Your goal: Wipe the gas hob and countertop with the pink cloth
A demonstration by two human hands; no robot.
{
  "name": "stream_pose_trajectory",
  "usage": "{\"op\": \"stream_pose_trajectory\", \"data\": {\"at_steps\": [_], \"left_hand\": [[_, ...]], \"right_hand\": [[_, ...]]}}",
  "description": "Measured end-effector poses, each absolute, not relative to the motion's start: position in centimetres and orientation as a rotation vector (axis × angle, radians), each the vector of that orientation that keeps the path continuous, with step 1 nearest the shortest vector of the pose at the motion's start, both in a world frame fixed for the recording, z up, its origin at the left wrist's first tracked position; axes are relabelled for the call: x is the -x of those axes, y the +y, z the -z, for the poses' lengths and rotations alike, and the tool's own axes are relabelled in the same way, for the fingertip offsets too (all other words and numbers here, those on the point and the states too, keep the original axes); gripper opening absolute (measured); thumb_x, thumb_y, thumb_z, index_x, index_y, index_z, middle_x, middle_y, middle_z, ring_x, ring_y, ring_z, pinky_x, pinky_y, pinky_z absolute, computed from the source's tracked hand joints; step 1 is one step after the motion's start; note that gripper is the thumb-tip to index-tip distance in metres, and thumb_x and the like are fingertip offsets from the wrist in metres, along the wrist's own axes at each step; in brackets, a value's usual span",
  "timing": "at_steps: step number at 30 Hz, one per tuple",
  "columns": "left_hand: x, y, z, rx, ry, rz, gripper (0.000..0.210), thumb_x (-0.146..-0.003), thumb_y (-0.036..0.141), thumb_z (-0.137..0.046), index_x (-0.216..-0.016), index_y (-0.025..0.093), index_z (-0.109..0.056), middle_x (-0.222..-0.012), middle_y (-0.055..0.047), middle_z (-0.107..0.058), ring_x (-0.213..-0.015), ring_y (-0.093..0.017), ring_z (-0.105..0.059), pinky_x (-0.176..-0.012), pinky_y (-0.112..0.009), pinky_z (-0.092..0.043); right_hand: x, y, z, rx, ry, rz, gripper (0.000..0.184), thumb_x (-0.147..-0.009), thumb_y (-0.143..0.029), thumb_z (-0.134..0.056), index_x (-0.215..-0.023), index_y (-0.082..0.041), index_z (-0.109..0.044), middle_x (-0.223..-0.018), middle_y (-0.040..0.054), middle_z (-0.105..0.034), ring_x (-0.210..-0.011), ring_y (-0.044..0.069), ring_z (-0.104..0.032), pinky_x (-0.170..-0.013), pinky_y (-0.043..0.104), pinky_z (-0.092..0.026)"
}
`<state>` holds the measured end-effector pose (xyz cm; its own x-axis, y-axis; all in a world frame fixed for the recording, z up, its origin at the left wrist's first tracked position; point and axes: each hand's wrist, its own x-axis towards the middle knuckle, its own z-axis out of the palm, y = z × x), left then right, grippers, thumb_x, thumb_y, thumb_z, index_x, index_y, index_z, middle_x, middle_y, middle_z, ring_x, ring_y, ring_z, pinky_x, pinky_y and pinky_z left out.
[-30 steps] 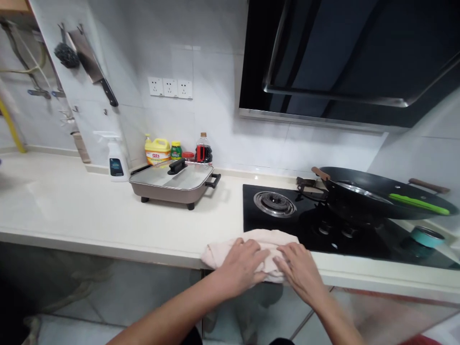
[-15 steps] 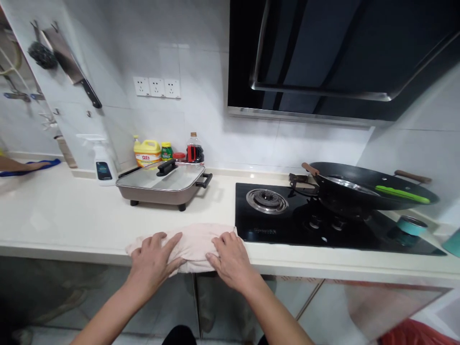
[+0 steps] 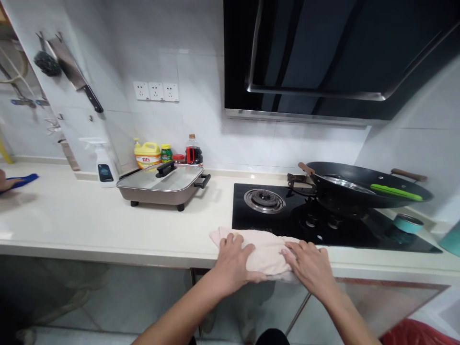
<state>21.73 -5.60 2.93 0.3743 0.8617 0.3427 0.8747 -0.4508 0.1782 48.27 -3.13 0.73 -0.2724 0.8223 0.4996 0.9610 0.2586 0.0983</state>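
Note:
A pale pink cloth (image 3: 268, 251) lies folded over the front edge of the counter, partly covering the front of the black stove. My left hand (image 3: 233, 258) grips its left part, fingers bent on top and thumb along the near side. On the right part my right hand (image 3: 309, 263) holds the cloth in the same way, with its thumb pointing inward. Both palms bear down on the counter's edge. The cloth's underside is hidden.
The gas stove (image 3: 273, 220) carries a black wok (image 3: 366, 184) with a green-handled utensil (image 3: 395, 191). A lidded electric pan (image 3: 161, 191), spray bottle (image 3: 105, 165) and several bottles stand left. Another person's hand (image 3: 5, 183) touches a blue cloth (image 3: 25, 181). Overhead hangs a range hood (image 3: 305, 57).
Both my hands have slid the pink cloth right along the counter edge, from beside the stove to its front. The other person's hand and blue cloth have shifted left.

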Motion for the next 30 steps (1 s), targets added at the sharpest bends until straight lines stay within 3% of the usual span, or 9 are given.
{"op": "stream_pose_trajectory", "data": {"at_steps": [4, 8, 13, 17, 22, 25, 27, 30], "left_hand": [[-24.4, -5.3, -2.1, 2.598, -1.595, 0.665, 0.089, -0.062, 0.085, -0.074, -0.124, 0.022, -0.068, -0.124, -0.016, -0.063, -0.118, -0.039, -0.053, -0.100, -0.058, -0.042], [-23.5, -5.6, -0.9, 2.537, -1.543, 0.749, 0.085, -0.062, 0.079, -0.080, -0.119, 0.019, -0.065, -0.120, -0.015, -0.065, -0.113, -0.036, -0.057, -0.097, -0.054, -0.044], [-17.2, -5.6, -0.4, 2.398, -1.493, 0.791, 0.077, -0.068, 0.073, -0.080, -0.121, 0.019, -0.065, -0.126, -0.017, -0.065, -0.118, -0.037, -0.059, -0.097, -0.051, -0.045], [-10.6, -5.6, -0.1, 2.304, -1.524, 0.725, 0.070, -0.077, 0.072, -0.074, -0.126, 0.022, -0.067, -0.135, -0.017, -0.065, -0.125, -0.036, -0.059, -0.101, -0.051, -0.043], [-4.4, -6.4, -1.2, 2.167, -1.819, 0.514, 0.056, -0.086, 0.067, -0.065, -0.129, 0.031, -0.068, -0.146, -0.012, -0.062, -0.133, -0.036, -0.057, -0.109, -0.059, -0.036], [-3.6, -7.0, -2.2, 2.122, -1.948, 0.397, 0.059, -0.081, 0.067, -0.068, -0.127, 0.029, -0.069, -0.144, -0.013, -0.063, -0.134, -0.040, -0.055, -0.109, -0.064, -0.034], [-4.6, -7.3, -2.6, 2.110, -1.916, 0.407, 0.063, -0.076, 0.068, -0.072, -0.122, 0.025, -0.071, -0.140, -0.016, -0.065, -0.132, -0.042, -0.056, -0.109, -0.064, -0.034], [-7.6, -7.6, -2.6, 2.175, -1.776, 0.516, 0.060, -0.074, 0.062, -0.078, -0.116, 0.020, -0.070, -0.131, -0.017, -0.067, -0.124, -0.038, -0.059, -0.105, -0.054, -0.042]], "right_hand": [[-49.4, -2.9, -1.6, 1.723, -2.138, 0.710, 0.040, -0.103, -0.053, -0.044, -0.098, -0.026, -0.074, -0.094, 0.0081, -0.065, -0.092, 0.028, -0.056, -0.074, 0.039, -0.026], [-47.1, -2.7, -1.7, 1.653, -2.187, 0.742, 0.044, -0.104, -0.047, -0.042, -0.084, -0.018, -0.069, -0.089, 0.0106, -0.062, -0.090, 0.028, -0.053, -0.077, 0.040, -0.030], [-42.4, -3.0, -1.0, 1.472, -2.237, 0.490, 0.036, -0.105, -0.042, -0.040, -0.092, -0.020, -0.066, -0.098, 0.0086, -0.062, -0.093, 0.025, -0.053, -0.084, 0.040, -0.034], [-37.3, -3.5, -1.2, 1.380, -2.265, 0.303, 0.034, -0.100, -0.051, -0.052, -0.100, -0.020, -0.065, -0.104, 0.0091, -0.063, -0.100, 0.026, -0.053, -0.092, 0.041, -0.037], [-31.5, -4.5, -1.6, 1.203, -2.330, 0.205, 0.060, -0.088, -0.066, -0.064, -0.118, -0.014, -0.062, -0.110, 0.0132, -0.062, -0.103, 0.030, -0.052, -0.094, 0.046, -0.043], [-30.5, -5.0, -1.6, 1.086, -2.358, 0.201, 0.070, -0.086, -0.062, -0.069, -0.134, -0.014, -0.053, -0.121, 0.0158, -0.061, -0.107, 0.031, -0.052, -0.095, 0.048, -0.044], [-31.1, -4.9, -1.4, 1.048, -2.360, 0.178, 0.064, -0.086, -0.055, -0.072, -0.134, -0.017, -0.053, -0.127, 0.0154, -0.060, -0.112, 0.031, -0.052, -0.096, 0.047, -0.045], [-33.6, -4.3, -1.0, 1.091, -2.325, 0.116, 0.048, -0.090, -0.052, -0.069, -0.125, -0.020, -0.059, -0.124, 0.0126, -0.064, -0.114, 0.029, -0.054, -0.097, 0.045, -0.045]]}}
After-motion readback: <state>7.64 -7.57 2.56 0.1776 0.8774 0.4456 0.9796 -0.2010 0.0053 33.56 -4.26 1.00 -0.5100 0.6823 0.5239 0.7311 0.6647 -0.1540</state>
